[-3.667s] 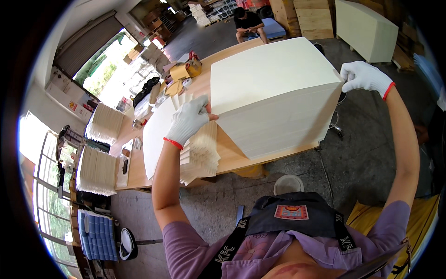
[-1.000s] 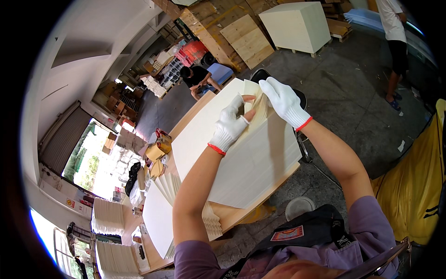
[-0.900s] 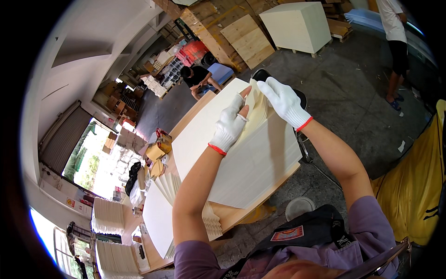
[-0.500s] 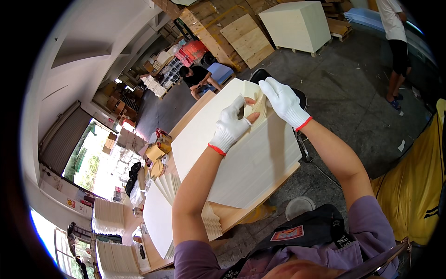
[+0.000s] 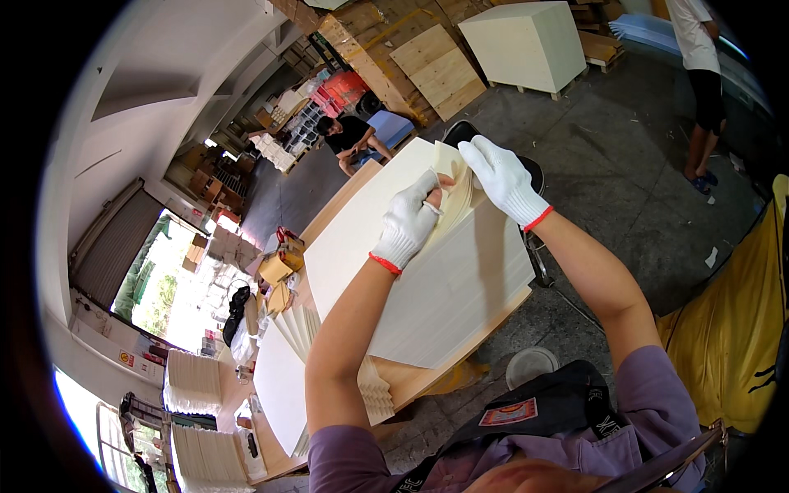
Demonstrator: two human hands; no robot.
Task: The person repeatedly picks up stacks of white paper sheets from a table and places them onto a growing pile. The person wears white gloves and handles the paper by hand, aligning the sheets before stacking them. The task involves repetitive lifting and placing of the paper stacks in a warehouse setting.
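Observation:
A large stack of cream paper sheets (image 5: 444,304) lies on a wooden table (image 5: 394,382). At its far corner several sheets are lifted and curled back in a fanned bundle (image 5: 462,197). My left hand (image 5: 409,218), in a white knit glove with a red cuff and bare thumb and finger tips, pinches the near side of these sheets. My right hand (image 5: 501,179), gloved likewise, is closed on the bundle's corner from the right. Its thumb is hidden behind the sheets.
Fanned paper piles (image 5: 283,374) lie left of the stack, and more piles (image 5: 193,382) stand farther left. A black chair (image 5: 463,131) is behind the table's far end. A person (image 5: 349,135) sits beyond it; another person (image 5: 703,90) stands at right. A yellow cover (image 5: 731,320) hangs nearby.
My left thumb and fingers have come together on the curled sheets, where they were spread apart before. My right hand has stayed nearly in place on the corner.

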